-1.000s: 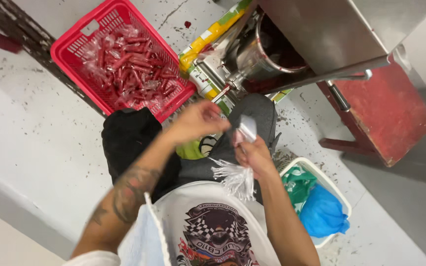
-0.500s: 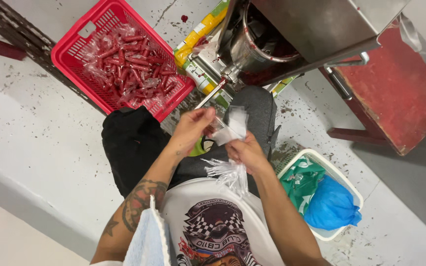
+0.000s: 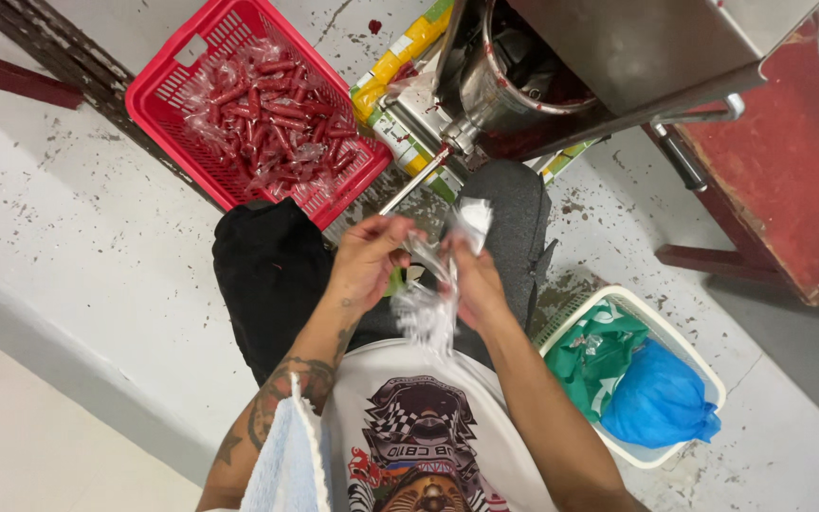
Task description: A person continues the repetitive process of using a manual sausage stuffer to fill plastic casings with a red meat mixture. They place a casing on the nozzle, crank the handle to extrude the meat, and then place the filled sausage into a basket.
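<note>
Both hands gripped clear plastic bags (image 3: 433,284) over my lap | left hand (image 3: 369,258) fingers pinched one bag's mouth | right hand (image 3: 474,277) fingers closed around bunch | felt light, limp, slippery; best held at edge | red basket (image 3: 158,104) of filled red tubes nearby

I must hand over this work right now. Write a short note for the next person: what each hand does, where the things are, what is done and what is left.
Left hand: grips one end of a clear plastic bag over the lap.
Right hand: holds the same bag, with a bunch of spare clear bags hanging below it.
Things: red basket on the floor at the left, holding many filled red packets. Metal filling machine straight ahead. White bin at the right, with green and blue bags.
Done: many packets filled.
Left: the bag in hand looks empty; the spare bunch is unused.
</note>
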